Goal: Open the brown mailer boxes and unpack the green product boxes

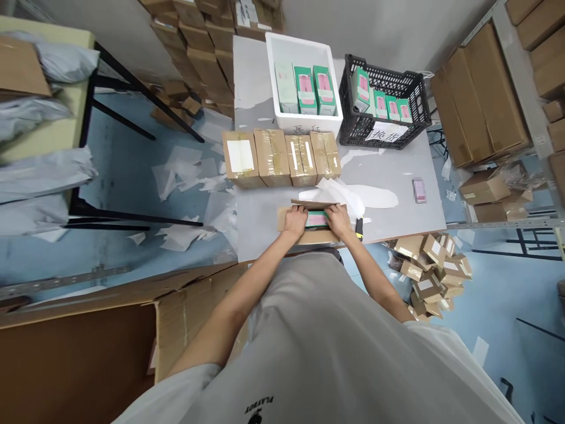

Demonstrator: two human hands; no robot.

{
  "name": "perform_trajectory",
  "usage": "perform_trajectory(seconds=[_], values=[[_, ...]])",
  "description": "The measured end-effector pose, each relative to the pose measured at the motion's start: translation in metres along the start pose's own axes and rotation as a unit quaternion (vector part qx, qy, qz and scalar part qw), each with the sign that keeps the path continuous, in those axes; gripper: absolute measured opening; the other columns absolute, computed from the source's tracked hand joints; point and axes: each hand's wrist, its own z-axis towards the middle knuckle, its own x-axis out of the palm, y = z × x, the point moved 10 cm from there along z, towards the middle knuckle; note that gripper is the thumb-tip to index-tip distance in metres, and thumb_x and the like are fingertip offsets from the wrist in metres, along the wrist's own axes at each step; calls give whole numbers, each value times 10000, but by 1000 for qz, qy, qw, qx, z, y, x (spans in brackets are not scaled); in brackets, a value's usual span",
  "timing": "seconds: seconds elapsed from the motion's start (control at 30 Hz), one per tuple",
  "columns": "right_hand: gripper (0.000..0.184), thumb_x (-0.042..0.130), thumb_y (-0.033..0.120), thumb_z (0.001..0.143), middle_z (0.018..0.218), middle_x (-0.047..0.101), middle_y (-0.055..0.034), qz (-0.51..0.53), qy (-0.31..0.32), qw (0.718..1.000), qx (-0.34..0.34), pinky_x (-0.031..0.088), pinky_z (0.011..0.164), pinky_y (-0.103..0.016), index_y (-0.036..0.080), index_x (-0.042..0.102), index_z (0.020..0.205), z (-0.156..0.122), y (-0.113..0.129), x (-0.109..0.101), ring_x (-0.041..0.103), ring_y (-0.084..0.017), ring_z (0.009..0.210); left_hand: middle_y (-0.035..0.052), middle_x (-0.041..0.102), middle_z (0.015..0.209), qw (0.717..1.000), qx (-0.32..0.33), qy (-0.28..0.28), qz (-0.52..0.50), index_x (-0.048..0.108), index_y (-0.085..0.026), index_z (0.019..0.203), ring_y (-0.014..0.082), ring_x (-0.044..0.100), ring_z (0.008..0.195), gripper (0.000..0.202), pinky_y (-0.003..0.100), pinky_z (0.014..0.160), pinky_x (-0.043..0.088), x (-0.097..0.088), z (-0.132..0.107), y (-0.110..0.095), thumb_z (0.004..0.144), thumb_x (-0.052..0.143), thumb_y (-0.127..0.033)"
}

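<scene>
- Green-and-pink box (316, 218) is being handled inside one open carton (318, 237), at the near edge of the grey table (258, 224).
- Its left end is being covered by the left hand (295, 219), its right end by the right hand (338, 221); both are being kept curled, a short gap apart, but whether the box is being gripped or merely pressed cannot be told from above.
- By judgement, the box is being seated or loosened between raised flaps; for the next move, even control of both ends is being called for, with the flaps kept aside.
- Four taped cartons (269, 159) are being kept in a row beyond the hands.
- Three boxes (305, 88) are being held in one white bin (309, 122).
- At least four boxes (362, 88) are being held in one black crate (353, 129); more may be being hidden by its wall.
- One yellow-and-black tool (359, 228) is being left just beside the right hand.
</scene>
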Motion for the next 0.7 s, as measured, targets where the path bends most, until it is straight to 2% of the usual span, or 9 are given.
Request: perform_trajectory(seconds=[0.2,0.3,0.37,0.57,0.7], values=[[572,759,176,1085,1624,743,-239,-46,66,997,-7,459,1277,-492,96,695,1647,1,6,24,565,-382,1537,350,696,1525,1000,-5,-12,-2,818,-44,1388,445,608,1451,535,556,1099,592,4,-6,-3,1038,421,33],[710,793,146,1047,1667,715,-265,-49,70,996,-23,450,1293,-498,52,614,1728,-1,7,26,553,-389,1572,339,722,1468,1000,3,-26,-17,807,-75,1400,452,615,1415,521,584,1085,611,2,-8,-2,1024,455,5],[718,777,110,1039,1665,715,-281,-45,68,996,-28,453,1302,-512,35,607,1733,-2,7,26,562,-397,1573,324,735,1453,999,16,-32,-27,802,-99,1392,456,617,1415,504,591,1079,624,-1,-10,-2,984,519,-12],[745,733,81,1017,1685,704,-276,-12,46,997,-56,484,1359,-548,66,614,1753,-8,5,17,578,-404,1578,310,730,1475,996,52,-44,-56,808,-124,1350,503,611,1482,555,615,1130,653,-16,-21,8,808,730,-30],[806,710,64,973,1727,668,-253,36,13,996,-77,484,1408,-542,79,606,1771,-19,3,-3,547,-393,1635,282,701,1506,992,71,-68,-82,809,-145,1406,520,621,1444,621,651,1185,628,-34,-34,20,787,817,-85]])
